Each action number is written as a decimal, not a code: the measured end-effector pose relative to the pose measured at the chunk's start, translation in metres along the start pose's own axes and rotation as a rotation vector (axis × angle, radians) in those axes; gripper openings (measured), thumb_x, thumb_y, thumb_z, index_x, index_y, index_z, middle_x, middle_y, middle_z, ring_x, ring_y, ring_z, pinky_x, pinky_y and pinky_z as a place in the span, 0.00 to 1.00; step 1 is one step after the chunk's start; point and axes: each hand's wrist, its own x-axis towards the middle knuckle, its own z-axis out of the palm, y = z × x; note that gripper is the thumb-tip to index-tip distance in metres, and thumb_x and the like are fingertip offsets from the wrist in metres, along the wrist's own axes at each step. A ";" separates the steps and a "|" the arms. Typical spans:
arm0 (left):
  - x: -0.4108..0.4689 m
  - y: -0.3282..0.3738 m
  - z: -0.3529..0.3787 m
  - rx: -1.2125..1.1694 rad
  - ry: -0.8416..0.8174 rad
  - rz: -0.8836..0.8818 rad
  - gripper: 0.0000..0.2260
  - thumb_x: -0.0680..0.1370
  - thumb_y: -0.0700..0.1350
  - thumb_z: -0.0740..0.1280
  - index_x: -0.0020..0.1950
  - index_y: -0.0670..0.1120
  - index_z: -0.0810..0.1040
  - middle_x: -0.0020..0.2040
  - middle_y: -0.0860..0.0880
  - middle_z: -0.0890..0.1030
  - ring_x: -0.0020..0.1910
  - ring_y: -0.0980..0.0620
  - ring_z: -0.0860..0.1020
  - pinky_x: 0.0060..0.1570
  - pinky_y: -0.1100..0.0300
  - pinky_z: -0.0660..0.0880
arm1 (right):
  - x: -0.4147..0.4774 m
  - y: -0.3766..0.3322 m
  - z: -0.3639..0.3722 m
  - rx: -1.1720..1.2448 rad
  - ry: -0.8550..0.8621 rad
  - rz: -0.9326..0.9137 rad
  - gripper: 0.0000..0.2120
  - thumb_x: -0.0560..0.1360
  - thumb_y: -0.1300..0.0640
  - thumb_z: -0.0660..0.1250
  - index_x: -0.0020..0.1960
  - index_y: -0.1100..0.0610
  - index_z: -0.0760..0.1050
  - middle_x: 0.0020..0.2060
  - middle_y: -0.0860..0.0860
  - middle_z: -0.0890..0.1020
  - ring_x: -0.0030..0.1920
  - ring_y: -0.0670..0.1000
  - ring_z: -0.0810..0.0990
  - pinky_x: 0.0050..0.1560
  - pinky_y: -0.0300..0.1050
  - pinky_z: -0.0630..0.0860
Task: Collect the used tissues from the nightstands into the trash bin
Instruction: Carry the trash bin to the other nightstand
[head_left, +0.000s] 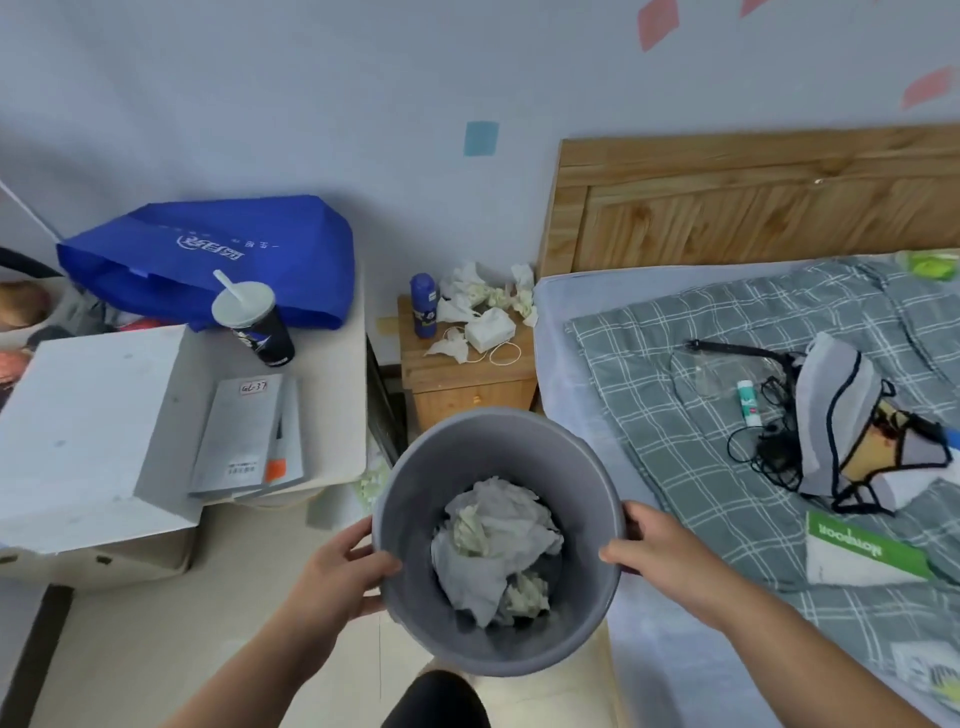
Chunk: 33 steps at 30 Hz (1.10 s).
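Both hands held the grey trash bin (498, 540) by its rim, left hand (337, 571) and right hand (670, 551) curled round opposite sides; crumpled tissues (493, 545) lay inside it; more used tissues (483, 301) littered the nightstand (467, 384) top, toward its back edge.

Nightstand (447, 371) bears crumpled tissues (480, 293) and a blue bottle (424, 306).

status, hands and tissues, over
Left hand and right hand grip the bin by its rim. Binned tissues inside. Loose tissues on nightstand, bottle beside them.
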 end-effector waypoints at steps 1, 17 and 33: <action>0.017 0.010 0.000 -0.001 -0.010 -0.018 0.23 0.72 0.34 0.72 0.63 0.54 0.85 0.54 0.42 0.90 0.50 0.42 0.89 0.41 0.55 0.86 | 0.014 -0.007 -0.002 0.004 0.011 0.024 0.19 0.62 0.53 0.72 0.53 0.45 0.83 0.49 0.53 0.88 0.53 0.58 0.87 0.62 0.64 0.81; 0.199 0.087 0.024 -0.061 0.107 -0.154 0.25 0.72 0.36 0.73 0.64 0.58 0.83 0.52 0.46 0.90 0.48 0.46 0.89 0.40 0.54 0.86 | 0.220 -0.063 -0.062 0.115 -0.030 0.155 0.22 0.64 0.59 0.71 0.57 0.50 0.82 0.49 0.50 0.89 0.52 0.53 0.87 0.59 0.56 0.83; 0.400 -0.040 0.054 -0.133 0.395 -0.301 0.17 0.77 0.35 0.68 0.55 0.56 0.87 0.49 0.50 0.90 0.45 0.50 0.88 0.36 0.58 0.85 | 0.446 0.057 0.002 0.297 0.094 0.295 0.19 0.63 0.63 0.67 0.49 0.49 0.86 0.45 0.56 0.88 0.47 0.59 0.86 0.51 0.57 0.82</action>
